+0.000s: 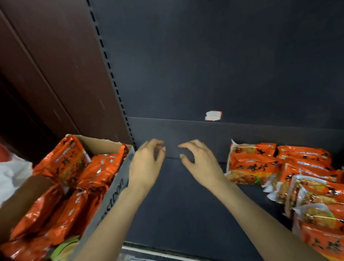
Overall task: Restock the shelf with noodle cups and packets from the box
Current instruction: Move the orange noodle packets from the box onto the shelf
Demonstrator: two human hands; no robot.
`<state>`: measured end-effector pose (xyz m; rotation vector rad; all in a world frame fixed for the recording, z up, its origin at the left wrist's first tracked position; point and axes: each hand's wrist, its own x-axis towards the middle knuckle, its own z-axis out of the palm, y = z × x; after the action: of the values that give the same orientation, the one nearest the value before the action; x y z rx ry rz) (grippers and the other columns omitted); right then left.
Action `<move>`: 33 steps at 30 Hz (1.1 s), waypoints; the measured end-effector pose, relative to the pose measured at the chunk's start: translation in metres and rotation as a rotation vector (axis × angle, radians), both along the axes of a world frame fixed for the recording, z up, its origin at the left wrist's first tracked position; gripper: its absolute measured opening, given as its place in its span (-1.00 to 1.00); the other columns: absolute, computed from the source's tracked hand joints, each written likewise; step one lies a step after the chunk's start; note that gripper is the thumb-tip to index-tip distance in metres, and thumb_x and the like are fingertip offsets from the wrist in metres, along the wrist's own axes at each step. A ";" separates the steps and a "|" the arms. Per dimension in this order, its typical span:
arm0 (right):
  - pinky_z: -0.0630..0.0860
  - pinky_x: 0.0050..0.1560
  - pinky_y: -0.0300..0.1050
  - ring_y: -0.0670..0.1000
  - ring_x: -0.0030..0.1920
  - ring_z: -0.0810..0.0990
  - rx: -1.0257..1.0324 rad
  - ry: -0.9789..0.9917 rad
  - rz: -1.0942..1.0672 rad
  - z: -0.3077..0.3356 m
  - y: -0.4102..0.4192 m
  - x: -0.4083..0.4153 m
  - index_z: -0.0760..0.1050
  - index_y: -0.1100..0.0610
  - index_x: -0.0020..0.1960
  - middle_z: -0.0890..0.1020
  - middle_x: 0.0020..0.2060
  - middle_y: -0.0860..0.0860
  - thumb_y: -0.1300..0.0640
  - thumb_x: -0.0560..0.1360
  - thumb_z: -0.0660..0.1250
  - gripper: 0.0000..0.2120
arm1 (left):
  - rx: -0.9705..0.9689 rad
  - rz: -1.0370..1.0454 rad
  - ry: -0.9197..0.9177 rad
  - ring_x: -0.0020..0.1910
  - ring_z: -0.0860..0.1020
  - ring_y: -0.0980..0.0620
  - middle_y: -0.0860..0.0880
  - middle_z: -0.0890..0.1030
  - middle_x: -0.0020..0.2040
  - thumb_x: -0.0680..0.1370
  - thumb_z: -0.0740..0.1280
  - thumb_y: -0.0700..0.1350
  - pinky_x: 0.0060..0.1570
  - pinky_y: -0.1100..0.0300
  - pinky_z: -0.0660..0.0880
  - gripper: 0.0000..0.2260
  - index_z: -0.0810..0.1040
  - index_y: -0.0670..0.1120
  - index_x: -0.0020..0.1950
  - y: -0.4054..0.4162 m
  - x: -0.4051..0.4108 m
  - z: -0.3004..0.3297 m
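Both hands hover empty over the bare dark stretch of the shelf [180, 199], between fetches as I judge it. The left hand [147, 165] has a loosely curled grip that holds nothing, its fingertips [161, 149] bent toward the shelf's back panel. The right hand [200, 162] is likewise half-curled and pinches nothing. The 2 hands sit close together, not touching.

Just left of the left hand, with the box wall near its wrist, stands the open cardboard box [114, 185], packed with orange noodle packets [68, 175]; something green shows at its near corner, too blurred to name. Well to the right of the right hand, stocked packets [252, 166] lie overlapping along the shelf. No cups are plain to see.

The next move probably calls for reaching left into the box, gripping a packet by its body, and laying it in the gap beside the stocked row.
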<state>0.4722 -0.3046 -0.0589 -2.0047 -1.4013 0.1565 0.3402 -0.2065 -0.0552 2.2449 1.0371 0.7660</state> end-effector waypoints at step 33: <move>0.33 0.30 -0.22 -0.05 0.20 0.47 -0.070 -0.008 0.078 -0.027 0.227 -0.230 0.60 0.12 0.15 0.55 0.13 0.01 0.15 0.48 0.37 -0.75 | 0.000 0.043 0.339 0.27 0.38 -0.09 -0.08 0.40 0.31 0.49 0.36 -0.19 0.27 0.09 0.32 -0.50 0.32 -0.07 0.41 0.245 -0.273 -0.067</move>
<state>0.2419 -0.0778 -0.0857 -2.0099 -1.4986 0.2350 0.0669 0.0382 -0.1220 2.4125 1.2412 0.4069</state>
